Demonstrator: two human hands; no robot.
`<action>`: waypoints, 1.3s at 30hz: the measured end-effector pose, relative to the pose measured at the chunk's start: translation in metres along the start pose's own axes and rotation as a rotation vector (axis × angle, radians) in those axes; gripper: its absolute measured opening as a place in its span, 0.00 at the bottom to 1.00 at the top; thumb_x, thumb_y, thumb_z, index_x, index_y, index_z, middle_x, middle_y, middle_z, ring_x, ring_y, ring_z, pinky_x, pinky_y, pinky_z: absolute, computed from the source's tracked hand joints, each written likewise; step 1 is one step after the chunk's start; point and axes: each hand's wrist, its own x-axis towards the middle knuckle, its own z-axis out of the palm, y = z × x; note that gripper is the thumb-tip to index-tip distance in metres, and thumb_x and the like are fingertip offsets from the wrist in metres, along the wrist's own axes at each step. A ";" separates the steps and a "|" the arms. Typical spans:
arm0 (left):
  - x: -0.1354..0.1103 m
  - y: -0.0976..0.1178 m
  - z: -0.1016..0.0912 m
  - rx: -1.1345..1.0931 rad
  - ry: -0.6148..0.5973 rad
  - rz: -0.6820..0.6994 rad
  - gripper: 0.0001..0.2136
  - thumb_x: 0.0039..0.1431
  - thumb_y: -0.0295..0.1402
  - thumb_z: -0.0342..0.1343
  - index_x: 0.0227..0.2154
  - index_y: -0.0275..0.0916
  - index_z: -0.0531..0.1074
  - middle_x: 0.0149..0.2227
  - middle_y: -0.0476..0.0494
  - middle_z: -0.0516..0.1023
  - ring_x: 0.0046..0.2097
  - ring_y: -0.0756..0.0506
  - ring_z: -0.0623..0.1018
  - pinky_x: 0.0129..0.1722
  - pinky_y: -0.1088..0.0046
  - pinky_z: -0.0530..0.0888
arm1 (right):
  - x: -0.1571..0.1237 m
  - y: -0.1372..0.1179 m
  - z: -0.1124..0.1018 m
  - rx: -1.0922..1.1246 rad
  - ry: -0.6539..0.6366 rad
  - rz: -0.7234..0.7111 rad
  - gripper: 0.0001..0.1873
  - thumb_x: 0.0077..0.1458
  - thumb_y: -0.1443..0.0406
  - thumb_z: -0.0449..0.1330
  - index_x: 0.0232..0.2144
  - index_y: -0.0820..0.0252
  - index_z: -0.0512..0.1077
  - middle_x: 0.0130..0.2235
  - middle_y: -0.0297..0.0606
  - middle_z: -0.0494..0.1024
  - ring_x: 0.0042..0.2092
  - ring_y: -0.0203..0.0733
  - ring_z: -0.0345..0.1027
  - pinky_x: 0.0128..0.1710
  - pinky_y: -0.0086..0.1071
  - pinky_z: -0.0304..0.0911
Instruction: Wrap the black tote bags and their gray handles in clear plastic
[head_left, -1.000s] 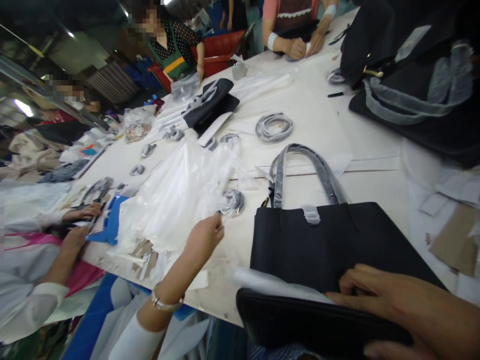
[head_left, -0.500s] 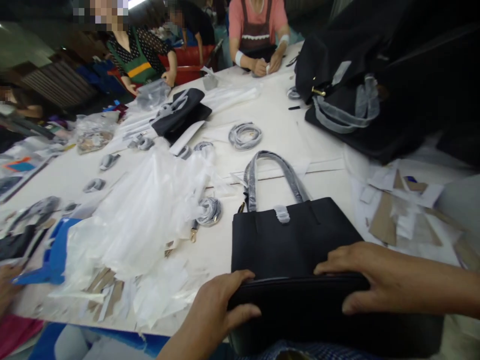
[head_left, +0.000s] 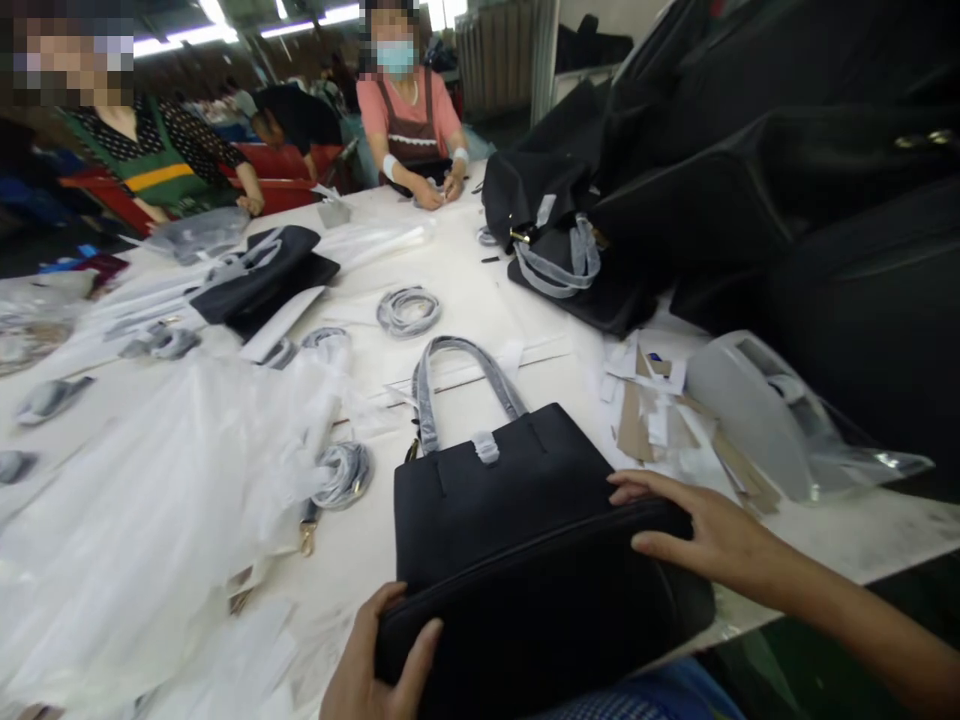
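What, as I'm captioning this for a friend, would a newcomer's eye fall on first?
Most likely the black handbag at lower centre, its wrapped handle pointing away, with the left hand and right hand gripping its near end. Next, probably the heap of whitish plastic spread at left, and the dark pile of black bags looming at upper right.

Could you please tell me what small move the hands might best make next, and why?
Perhaps ease the black handbag slightly farther onto the table: the left hand and right hand grip opposite ends of the near black panel, which appears to reach the table's near edge.
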 end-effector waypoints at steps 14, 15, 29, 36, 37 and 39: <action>-0.005 0.048 0.039 0.463 0.127 0.720 0.23 0.67 0.26 0.43 0.62 0.46 0.63 0.67 0.43 0.60 0.67 0.38 0.62 0.65 0.52 0.62 | 0.024 0.016 0.025 -0.188 0.154 -0.028 0.23 0.56 0.44 0.57 0.46 0.50 0.69 0.39 0.38 0.80 0.43 0.54 0.74 0.44 0.42 0.65; -0.009 0.056 0.049 0.464 0.052 0.804 0.24 0.67 0.24 0.42 0.63 0.46 0.63 0.66 0.45 0.62 0.66 0.40 0.63 0.64 0.53 0.64 | 0.024 0.015 0.026 -0.200 0.166 -0.040 0.22 0.57 0.44 0.56 0.45 0.50 0.70 0.38 0.37 0.80 0.42 0.53 0.75 0.43 0.42 0.66; -0.009 0.082 0.065 0.328 -0.126 0.735 0.22 0.67 0.41 0.48 0.61 0.41 0.65 0.64 0.41 0.65 0.65 0.39 0.65 0.65 0.51 0.63 | -0.116 0.048 0.057 0.874 0.082 0.214 0.20 0.56 0.53 0.60 0.48 0.54 0.74 0.48 0.41 0.80 0.47 0.52 0.77 0.45 0.44 0.75; -0.010 0.086 0.059 0.291 -0.140 0.701 0.24 0.66 0.45 0.49 0.61 0.41 0.65 0.64 0.42 0.66 0.65 0.39 0.66 0.65 0.52 0.63 | -0.064 -0.004 0.117 1.297 0.104 0.038 0.24 0.49 0.58 0.63 0.50 0.54 0.75 0.46 0.40 0.82 0.56 0.56 0.70 0.57 0.50 0.66; -0.009 0.085 0.059 0.283 -0.135 0.697 0.24 0.66 0.45 0.49 0.61 0.41 0.65 0.64 0.42 0.66 0.65 0.38 0.66 0.65 0.52 0.63 | -0.057 -0.009 0.125 1.299 0.080 0.029 0.25 0.50 0.54 0.62 0.50 0.53 0.75 0.45 0.39 0.82 0.56 0.56 0.70 0.57 0.51 0.66; -0.008 0.085 0.059 0.268 -0.121 0.692 0.24 0.66 0.45 0.49 0.61 0.41 0.65 0.64 0.41 0.66 0.65 0.38 0.66 0.65 0.51 0.62 | -0.045 -0.018 0.137 1.268 0.041 0.000 0.27 0.51 0.47 0.59 0.50 0.51 0.75 0.44 0.38 0.82 0.56 0.56 0.70 0.56 0.52 0.66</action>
